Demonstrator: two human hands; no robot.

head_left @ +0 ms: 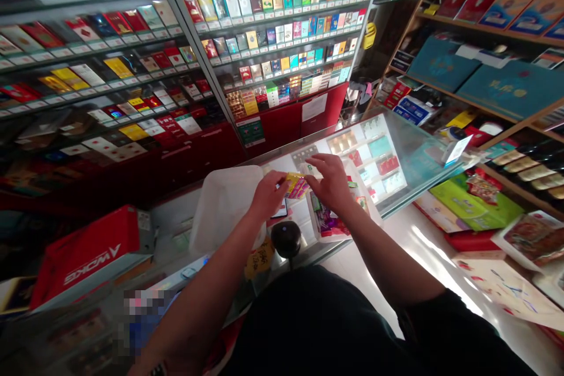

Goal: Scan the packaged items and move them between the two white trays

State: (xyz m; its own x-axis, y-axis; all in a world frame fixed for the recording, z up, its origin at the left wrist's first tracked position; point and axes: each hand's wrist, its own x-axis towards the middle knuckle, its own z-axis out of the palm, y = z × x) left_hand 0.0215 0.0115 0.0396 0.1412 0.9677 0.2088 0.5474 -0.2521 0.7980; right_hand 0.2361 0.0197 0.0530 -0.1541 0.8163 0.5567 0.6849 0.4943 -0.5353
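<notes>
My left hand [267,192] is closed on the edge of a small yellow and pink packet [296,185], holding it above the glass counter. To the right of the packet, my right hand [329,181] has its fingers stretched out and apart. Its thumb is close to the packet's right edge; whether they touch, I cannot tell. Below my right hand is a white tray [321,238] with several colourful packets [328,220] in it, partly hidden by the hand and forearm. Beside my left hand, a white plastic bin [211,205] stands on the counter.
A black round-headed device [286,238] rises between my forearms. The glass counter [414,147] runs to the right, with boxes displayed inside. A red box [92,252] lies at left. Shelves of small packs [282,32] stand ahead; stacked gift boxes [476,202] are at right.
</notes>
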